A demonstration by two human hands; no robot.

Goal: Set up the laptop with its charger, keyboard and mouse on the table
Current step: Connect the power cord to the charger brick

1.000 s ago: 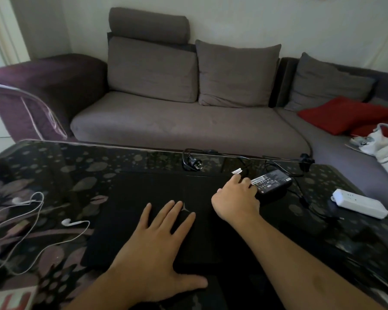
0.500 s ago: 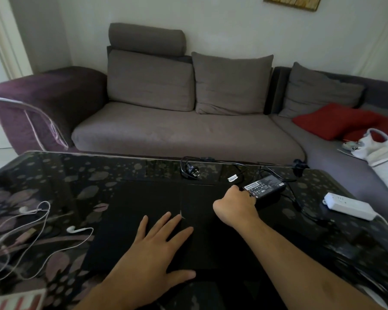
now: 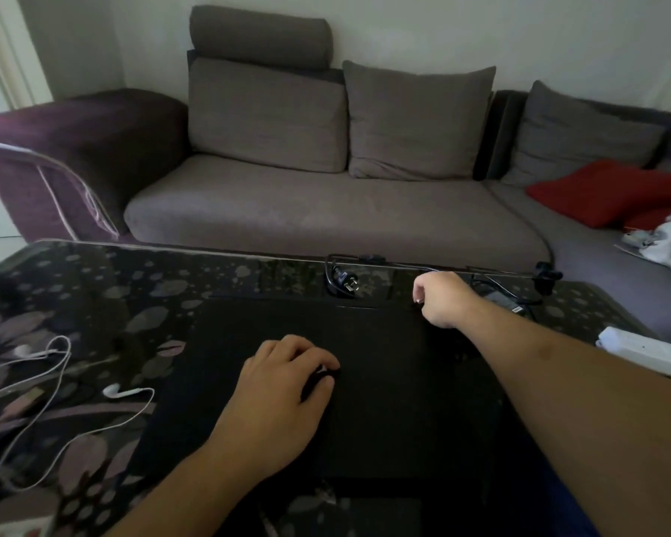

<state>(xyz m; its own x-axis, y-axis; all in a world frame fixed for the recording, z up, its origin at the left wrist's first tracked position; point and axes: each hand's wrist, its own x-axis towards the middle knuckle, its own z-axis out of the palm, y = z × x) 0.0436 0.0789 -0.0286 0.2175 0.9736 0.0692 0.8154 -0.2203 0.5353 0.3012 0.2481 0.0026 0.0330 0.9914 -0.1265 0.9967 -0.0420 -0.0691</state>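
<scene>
My left hand [image 3: 283,385] rests curled on the closed laptop [image 3: 365,381] mid-tabletop [image 3: 94,288], holding nothing, probably pinning it steady. My right hand [image 3: 440,298] is fisted at the lid's one o'clock corner; something small and pale shows at its fingertips, and I can't tell what. Charger [image 3: 508,302] just behind it, plug [image 3: 345,282] at twelve.

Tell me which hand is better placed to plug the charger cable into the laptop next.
Probably the right hand. It is closed at the closed laptop's far right corner, right beside the charger brick, apparently pinching something small. The left hand rests curled on the lid, farther from the charger.
</scene>
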